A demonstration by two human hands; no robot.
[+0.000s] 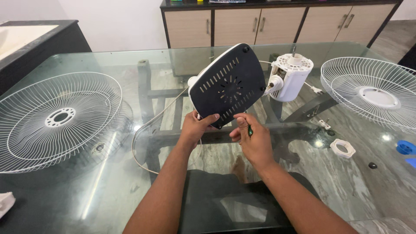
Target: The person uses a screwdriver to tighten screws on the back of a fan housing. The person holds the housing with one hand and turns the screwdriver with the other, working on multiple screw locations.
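Far out to the left of the left hand (196,128), a round white wire fan guard (58,119) with fine radial spokes and a flat plastic hub ring lies flat on the smooth, reflective glass bench (130,186). A thin white cord (145,130) loops across the glass between that guard and the left hand.

The left hand is closed on the lower left edge of the fan base (228,85), a rounded slab with a white plastic shell and a dark matte underside cut with rows of slots and a ring of small vent holes. The base is tilted up off the bench, its dark face turned toward the camera.

Just beside it, the right hand (255,141) has fingers curled around a small green-handled tool (250,130), its thumb and fingertips at the base's lower edge.

Above and right of the right hand stands a white cylindrical plastic motor housing (289,76) with a perforated top. Lower right lies a white hexagonal plastic nut (342,148). Farther right rests a second white wire guard (372,93) with a solid centre disc, then a blue plastic piece (406,147) at the frame's edge.
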